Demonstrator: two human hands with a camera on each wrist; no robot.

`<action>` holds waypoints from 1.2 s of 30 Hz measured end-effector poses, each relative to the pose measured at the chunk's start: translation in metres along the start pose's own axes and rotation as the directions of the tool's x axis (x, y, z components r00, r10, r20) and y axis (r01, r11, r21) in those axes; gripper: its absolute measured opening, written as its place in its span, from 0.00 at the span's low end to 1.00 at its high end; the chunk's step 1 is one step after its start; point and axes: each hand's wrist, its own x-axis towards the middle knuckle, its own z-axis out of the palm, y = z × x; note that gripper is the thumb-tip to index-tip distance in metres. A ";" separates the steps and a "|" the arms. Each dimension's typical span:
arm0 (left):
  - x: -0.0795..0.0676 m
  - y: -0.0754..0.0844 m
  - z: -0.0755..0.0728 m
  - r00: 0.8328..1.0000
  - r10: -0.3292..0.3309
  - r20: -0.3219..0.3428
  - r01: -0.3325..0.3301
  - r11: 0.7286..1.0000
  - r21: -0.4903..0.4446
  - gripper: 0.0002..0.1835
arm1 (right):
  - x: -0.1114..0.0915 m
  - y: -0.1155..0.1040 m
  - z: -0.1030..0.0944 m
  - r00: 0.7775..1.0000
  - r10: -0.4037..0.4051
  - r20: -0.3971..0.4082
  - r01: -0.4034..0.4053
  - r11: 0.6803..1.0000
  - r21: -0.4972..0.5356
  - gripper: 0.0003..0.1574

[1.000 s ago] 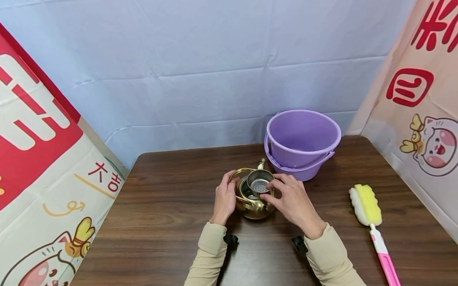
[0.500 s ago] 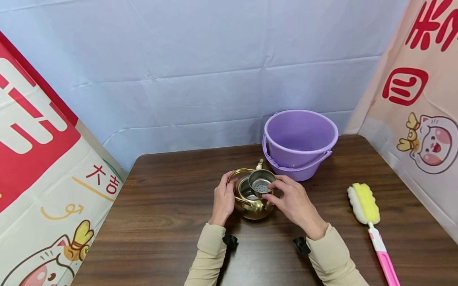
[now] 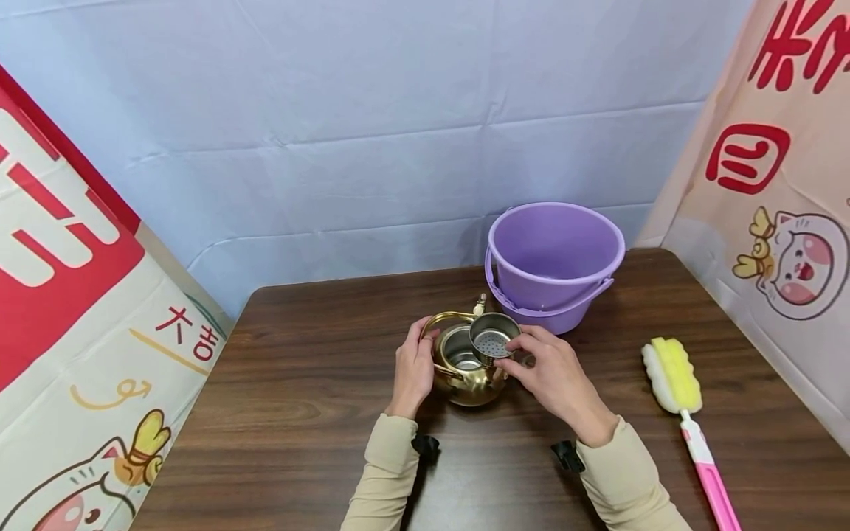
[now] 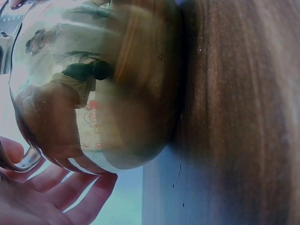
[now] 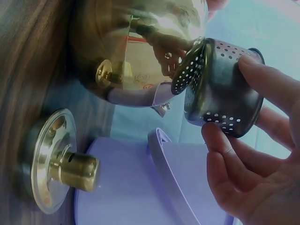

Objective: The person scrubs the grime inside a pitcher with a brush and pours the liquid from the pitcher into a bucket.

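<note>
A shiny brass teapot (image 3: 467, 389) stands on the table, its top uncovered. My left hand (image 3: 415, 369) holds it at the left, fingertips against its round side and the thumb by the looped handle (image 4: 29, 161). Between thumb and fingers, my right hand (image 3: 556, 375) pinches a metal tea strainer (image 3: 493, 344), a small cup with holes. The strainer hangs beside the pot's opening, over its right rim. In the right wrist view its perforated side (image 5: 222, 49) shows near the pot's body. A brass lid (image 5: 56, 161) lies on the table, knob out, mostly behind my right hand in the head view.
Behind the teapot to the right stands a purple bucket (image 3: 554, 291) with its handle lowered. A sponge brush (image 3: 672, 376) with a pink and white handle lies at the table's right side. Printed cloths hang left and right of the brown table (image 3: 299, 398).
My right hand has shifted the strainer rightward from over the pot's opening, so more of the inside shows. My left hand keeps its hold on the teapot. The head view has turned slightly.
</note>
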 end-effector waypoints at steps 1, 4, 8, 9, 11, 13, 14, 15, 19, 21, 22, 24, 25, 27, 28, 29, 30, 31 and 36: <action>0.000 0.000 0.000 1.000 0.000 -0.001 0.000 1.000 -0.003 0.18 | 0.000 0.000 0.000 1.000 -0.002 -0.002 0.002 1.000 -0.001 0.13; -0.001 0.000 0.000 1.000 -0.006 -0.001 0.006 1.000 -0.010 0.18 | -0.001 0.001 -0.002 1.000 -0.001 -0.002 0.001 1.000 -0.004 0.13; 0.000 0.000 0.000 1.000 -0.010 0.000 0.010 1.000 -0.014 0.17 | -0.002 0.003 -0.005 1.000 0.005 0.003 -0.005 1.000 -0.013 0.13; 0.000 0.000 0.000 1.000 -0.007 -0.002 0.007 1.000 -0.014 0.17 | -0.003 0.004 -0.006 1.000 0.005 0.002 -0.005 1.000 -0.015 0.13; 0.000 -0.001 -0.001 1.000 -0.002 -0.005 0.002 1.000 -0.016 0.17 | -0.004 0.006 -0.007 1.000 -0.001 -0.003 0.001 1.000 -0.019 0.13; 0.000 -0.001 -0.001 1.000 0.003 -0.006 -0.003 1.000 -0.017 0.17 | -0.005 0.009 -0.009 1.000 -0.003 -0.010 0.003 1.000 -0.019 0.14; 0.000 -0.001 -0.001 1.000 0.004 -0.005 -0.004 1.000 -0.018 0.17 | -0.006 0.010 -0.011 1.000 -0.003 -0.014 0.003 1.000 -0.019 0.14; 0.000 -0.002 -0.001 1.000 0.004 -0.005 -0.004 1.000 -0.014 0.17 | -0.007 0.011 -0.012 1.000 -0.003 -0.018 0.002 1.000 -0.018 0.14; -0.001 -0.001 0.000 1.000 0.004 0.003 -0.004 1.000 -0.016 0.18 | -0.012 0.016 -0.018 1.000 0.022 -0.020 -0.023 0.999 -0.026 0.14; -0.001 -0.001 0.000 1.000 0.004 0.003 -0.004 1.000 -0.015 0.18 | -0.015 0.019 -0.020 0.999 0.044 -0.020 -0.045 0.999 -0.031 0.14; -0.001 -0.001 0.000 1.000 0.004 0.001 -0.004 1.000 -0.015 0.17 | -0.016 0.020 -0.022 0.998 0.057 -0.019 -0.057 0.998 -0.036 0.14; 0.000 -0.001 0.001 1.000 0.002 -0.001 -0.002 1.000 -0.014 0.17 | -0.018 0.023 -0.025 0.997 0.080 -0.023 -0.081 0.996 -0.041 0.14; 0.000 -0.001 0.001 1.000 0.002 0.000 -0.002 1.000 -0.015 0.17 | -0.019 0.024 -0.026 0.995 0.091 -0.027 -0.092 0.995 -0.041 0.14; 0.000 -0.001 0.001 1.000 0.002 0.001 -0.002 1.000 -0.017 0.17 | -0.021 0.026 -0.028 0.994 0.104 -0.035 -0.105 0.993 -0.047 0.14; 0.000 -0.001 0.001 1.000 0.002 0.002 -0.002 1.000 -0.018 0.17 | -0.022 0.027 -0.029 0.994 0.105 -0.042 -0.107 0.993 -0.052 0.14; 0.000 -0.001 0.001 1.000 0.002 0.002 -0.002 1.000 -0.023 0.17 | -0.023 0.028 -0.030 0.993 0.105 -0.048 -0.108 0.993 -0.055 0.14; 0.000 -0.001 0.001 1.000 0.002 0.002 -0.002 1.000 -0.024 0.17 | -0.023 0.029 -0.031 0.993 0.107 -0.051 -0.110 0.992 -0.057 0.14; 0.000 -0.001 0.001 1.000 0.001 0.003 -0.001 1.000 -0.025 0.17 | -0.024 0.029 -0.032 0.993 0.109 -0.054 -0.112 0.992 -0.058 0.14; 0.000 -0.001 0.001 1.000 0.003 -0.006 -0.003 1.000 -0.013 0.17 | -0.028 0.032 -0.037 0.990 0.134 -0.049 -0.137 0.989 -0.061 0.14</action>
